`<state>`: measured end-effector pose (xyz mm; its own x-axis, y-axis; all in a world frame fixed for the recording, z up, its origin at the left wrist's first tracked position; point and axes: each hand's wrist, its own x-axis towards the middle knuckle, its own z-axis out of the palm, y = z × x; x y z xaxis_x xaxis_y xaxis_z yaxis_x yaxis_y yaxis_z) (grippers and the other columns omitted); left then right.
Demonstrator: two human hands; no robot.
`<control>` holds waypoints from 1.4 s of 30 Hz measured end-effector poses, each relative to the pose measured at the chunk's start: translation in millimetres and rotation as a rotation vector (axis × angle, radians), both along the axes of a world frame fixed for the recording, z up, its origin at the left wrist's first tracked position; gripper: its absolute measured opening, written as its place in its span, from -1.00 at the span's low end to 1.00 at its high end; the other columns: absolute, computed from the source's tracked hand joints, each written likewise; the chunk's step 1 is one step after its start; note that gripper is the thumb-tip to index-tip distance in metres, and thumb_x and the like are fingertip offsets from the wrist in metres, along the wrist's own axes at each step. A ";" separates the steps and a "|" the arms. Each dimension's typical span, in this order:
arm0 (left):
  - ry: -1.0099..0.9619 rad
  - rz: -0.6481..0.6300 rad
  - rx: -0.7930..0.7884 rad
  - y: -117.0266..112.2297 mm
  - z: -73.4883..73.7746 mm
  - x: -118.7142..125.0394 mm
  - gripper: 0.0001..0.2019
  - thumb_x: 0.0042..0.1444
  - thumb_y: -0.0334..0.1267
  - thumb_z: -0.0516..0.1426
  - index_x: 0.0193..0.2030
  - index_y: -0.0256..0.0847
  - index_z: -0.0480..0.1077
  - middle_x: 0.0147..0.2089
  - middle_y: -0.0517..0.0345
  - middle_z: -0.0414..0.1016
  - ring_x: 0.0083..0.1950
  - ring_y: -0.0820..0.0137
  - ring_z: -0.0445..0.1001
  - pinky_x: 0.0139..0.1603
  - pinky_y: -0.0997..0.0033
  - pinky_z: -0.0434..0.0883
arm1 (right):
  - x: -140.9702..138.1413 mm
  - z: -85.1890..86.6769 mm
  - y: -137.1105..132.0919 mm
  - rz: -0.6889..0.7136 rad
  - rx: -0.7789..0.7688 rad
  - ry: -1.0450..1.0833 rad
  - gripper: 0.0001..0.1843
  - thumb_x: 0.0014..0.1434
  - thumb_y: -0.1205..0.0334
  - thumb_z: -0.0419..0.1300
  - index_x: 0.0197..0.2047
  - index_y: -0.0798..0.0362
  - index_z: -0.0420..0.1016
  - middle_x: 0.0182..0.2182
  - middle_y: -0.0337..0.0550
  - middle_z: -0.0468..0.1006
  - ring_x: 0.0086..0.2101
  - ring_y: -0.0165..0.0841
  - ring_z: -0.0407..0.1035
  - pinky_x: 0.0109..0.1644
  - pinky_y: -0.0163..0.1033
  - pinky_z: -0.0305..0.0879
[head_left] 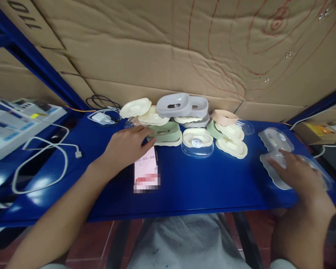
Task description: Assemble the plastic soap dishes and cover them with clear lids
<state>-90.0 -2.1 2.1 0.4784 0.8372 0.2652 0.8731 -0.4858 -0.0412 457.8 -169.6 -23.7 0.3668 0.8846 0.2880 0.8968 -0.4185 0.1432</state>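
Note:
My left hand (126,144) reaches over the blue table with fingers stretched out and thumb apart. Its fingertips are at the left end of a green soap dish (165,131); whether they touch it I cannot tell. Just below that hand lies a phone (145,170) with a timer on its screen. At the far right, my right hand (299,175), a little blurred, is spread over a pale soap dish (274,175) and a clear lid (324,177). Directly behind it sits another pale soap dish under a clear cover (277,139).
Soap-dish parts are piled at the back: grey trays (173,105), cream pieces (136,108) and a peach tray (224,117). A labelled cream dish (197,138) rests in front. A white cable (64,160) curls at left; a cardboard wall (145,48) stands behind.

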 end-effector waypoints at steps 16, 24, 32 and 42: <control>0.015 0.017 -0.034 0.8 0.5 0.5 -0.55 0.47 0.04 -0.01 0.18 -0.13 0.57 0.21 -0.12 0.65 0.03 -0.06 0.70 -0.17 0.11 0.54 | -17.8 -14.0 32.4 0.529 0.176 0.351 -0.52 0.50 0.02 0.08 0.31 0.07 0.54 0.26 0.10 0.61 0.29 -0.10 0.49 0.44 -0.01 0.35; 0.011 0.010 -0.026 -0.3 2.5 1.1 -0.58 0.46 0.03 0.01 0.16 -0.11 0.57 0.21 -0.13 0.65 0.03 -0.03 0.70 -0.12 0.12 0.56 | -14.7 -3.5 56.2 0.460 0.189 0.250 -0.61 0.48 0.10 0.02 0.12 0.01 0.62 0.27 0.08 0.60 0.28 -0.06 0.46 0.42 0.17 0.26; -0.024 0.015 -0.061 -3.5 6.3 2.0 -0.58 0.45 0.01 0.01 0.17 -0.08 0.58 0.18 -0.12 0.67 0.03 -0.03 0.70 -0.09 0.11 0.56 | -53.4 -20.5 -23.8 0.306 0.082 0.101 -0.39 0.41 -0.33 0.11 0.18 -0.02 0.57 0.03 0.09 0.69 0.01 0.07 0.60 0.05 0.14 0.50; 0.005 0.013 -0.036 -3.5 7.3 1.6 -0.59 0.46 0.01 0.01 0.17 -0.09 0.57 0.15 -0.11 0.68 0.03 -0.01 0.70 -0.07 0.13 0.57 | -64.6 -3.6 -29.2 0.132 0.237 0.230 -0.39 0.44 -0.27 0.04 0.24 -0.04 0.60 0.01 0.19 0.73 -0.01 0.25 0.63 0.00 0.19 0.54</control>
<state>-88.4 -5.6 9.3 0.4681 0.8526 0.2322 0.8794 -0.4753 -0.0277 393.2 -198.8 -27.3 0.3324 0.8474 0.4140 0.9431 -0.2939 -0.1557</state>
